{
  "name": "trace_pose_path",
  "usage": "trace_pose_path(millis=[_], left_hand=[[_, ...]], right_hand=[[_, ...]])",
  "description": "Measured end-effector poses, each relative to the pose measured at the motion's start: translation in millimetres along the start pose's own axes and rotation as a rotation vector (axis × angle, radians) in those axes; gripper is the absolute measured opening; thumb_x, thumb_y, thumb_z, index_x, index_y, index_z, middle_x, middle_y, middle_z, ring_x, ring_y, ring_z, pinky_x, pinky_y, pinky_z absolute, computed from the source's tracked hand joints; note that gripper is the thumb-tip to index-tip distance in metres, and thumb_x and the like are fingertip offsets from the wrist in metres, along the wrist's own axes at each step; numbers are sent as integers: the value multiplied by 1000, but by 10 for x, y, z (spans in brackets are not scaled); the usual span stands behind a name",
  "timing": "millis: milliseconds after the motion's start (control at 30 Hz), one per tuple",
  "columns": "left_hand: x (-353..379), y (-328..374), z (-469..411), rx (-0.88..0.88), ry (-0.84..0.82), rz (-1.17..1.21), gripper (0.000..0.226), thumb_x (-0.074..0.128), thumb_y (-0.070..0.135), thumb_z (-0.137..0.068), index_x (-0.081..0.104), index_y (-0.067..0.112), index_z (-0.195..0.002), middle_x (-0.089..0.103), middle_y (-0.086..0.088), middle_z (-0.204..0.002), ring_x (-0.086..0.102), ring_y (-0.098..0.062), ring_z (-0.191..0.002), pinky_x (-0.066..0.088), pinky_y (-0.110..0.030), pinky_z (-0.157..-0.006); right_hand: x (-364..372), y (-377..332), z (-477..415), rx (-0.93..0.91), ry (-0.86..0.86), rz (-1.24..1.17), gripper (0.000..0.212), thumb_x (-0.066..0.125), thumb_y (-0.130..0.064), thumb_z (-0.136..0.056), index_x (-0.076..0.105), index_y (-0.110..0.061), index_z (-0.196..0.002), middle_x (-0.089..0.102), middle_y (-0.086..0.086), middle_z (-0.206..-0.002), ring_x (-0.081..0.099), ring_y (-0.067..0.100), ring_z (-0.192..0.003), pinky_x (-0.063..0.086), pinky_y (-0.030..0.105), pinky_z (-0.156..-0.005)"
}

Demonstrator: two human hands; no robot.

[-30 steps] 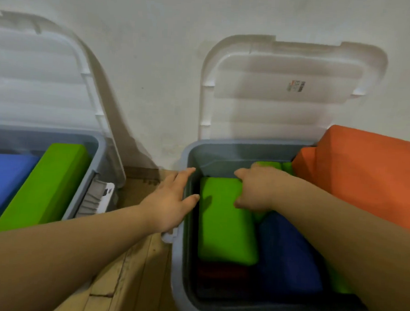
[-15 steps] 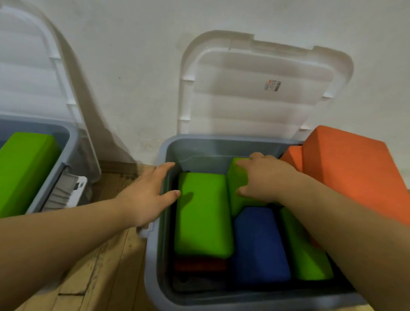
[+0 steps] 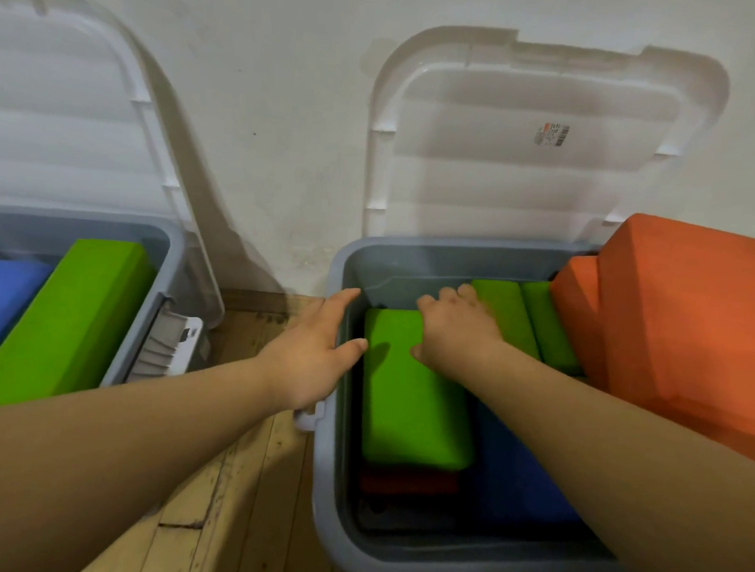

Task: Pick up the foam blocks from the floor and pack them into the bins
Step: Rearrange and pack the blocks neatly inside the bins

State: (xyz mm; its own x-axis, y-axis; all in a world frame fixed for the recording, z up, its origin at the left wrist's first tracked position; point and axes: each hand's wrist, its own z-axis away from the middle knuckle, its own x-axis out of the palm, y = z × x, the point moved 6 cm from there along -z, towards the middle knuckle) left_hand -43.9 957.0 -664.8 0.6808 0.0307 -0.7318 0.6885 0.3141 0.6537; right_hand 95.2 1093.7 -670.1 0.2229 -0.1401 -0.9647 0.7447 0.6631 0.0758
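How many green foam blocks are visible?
4. Long green block in the left bin; in the right bin, flat green block at left, two green blocks side by side at the back. The right arm may hide more.

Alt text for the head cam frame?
Two bare hands at an open grey bin by a white wall: right hand on green foam blocks inside, left hand flat on its left rim. A big orange block sticks up at its right side.
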Motion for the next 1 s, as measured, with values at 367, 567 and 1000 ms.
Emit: trace_pose_path(millis=[367,567,1000], left_hand=[[26,-44,-21,7,-2,54,72,52,41,-104,8,37,-162,19,1,-166,25,-13,-149,17,-19,-108],[13,-34,-29,1,-8,15,74,49,48,-103,4,40,-161,18,1,-167,18,-18,-154,18,-31,-120],[-320,242,50,106,166,-207,102,35,86,-79,5,35,-162,18,-5,-164,17,-23,-152,19,-38,-122]], right_hand=[[302,55,-333,38,-302,-170,134,85,-74,-55,14,-30,-160,27,21,-155,39,45,-139,39,46,-114],[-82,114,-26,67,-244,-275,131,88,-69,-54,15,-38,-158,27,17,-152,44,44,-134,44,46,-110],[-958,120,588,-3,-19,-424,106,86,-54,-71,27,-38,-158,37,15,-150,45,31,-136,38,29,-107]])
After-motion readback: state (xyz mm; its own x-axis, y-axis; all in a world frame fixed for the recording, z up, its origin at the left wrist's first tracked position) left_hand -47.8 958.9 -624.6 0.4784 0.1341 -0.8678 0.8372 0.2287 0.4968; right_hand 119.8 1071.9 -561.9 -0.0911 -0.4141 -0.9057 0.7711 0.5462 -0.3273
